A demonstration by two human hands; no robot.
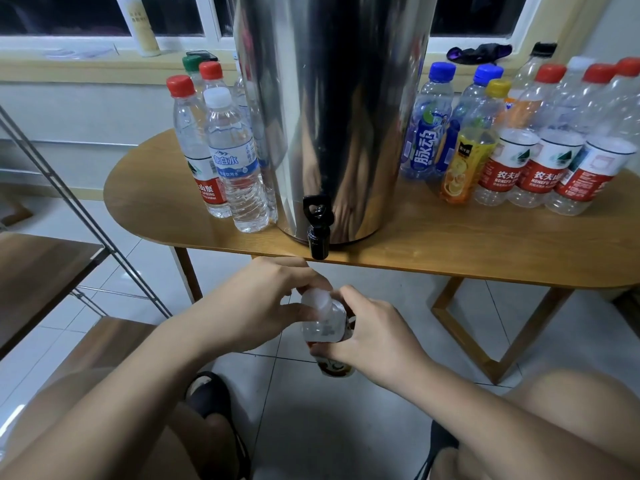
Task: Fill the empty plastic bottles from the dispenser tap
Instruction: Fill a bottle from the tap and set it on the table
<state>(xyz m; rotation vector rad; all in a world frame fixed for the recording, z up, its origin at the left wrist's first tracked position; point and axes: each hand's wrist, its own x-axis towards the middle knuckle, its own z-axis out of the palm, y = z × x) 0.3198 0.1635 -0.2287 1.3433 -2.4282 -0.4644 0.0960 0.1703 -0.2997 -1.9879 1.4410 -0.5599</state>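
Observation:
A tall steel dispenser [332,109] stands on the wooden table [450,244], its black tap [318,233] hanging over the front edge. Below the tap, in front of the table, I hold a clear plastic bottle [323,329] with a white cap [316,301]. My left hand [266,306] pinches the cap from the left. My right hand [367,330] grips the bottle's body from the right. The bottle's lower part is largely hidden by my right hand.
Several capped bottles with water [239,168] stand left of the dispenser. Several empty-looking bottles [519,147] with red, blue and yellow caps crowd the table's right side. A metal rack [86,216] stands at left. My knees and sandals are below.

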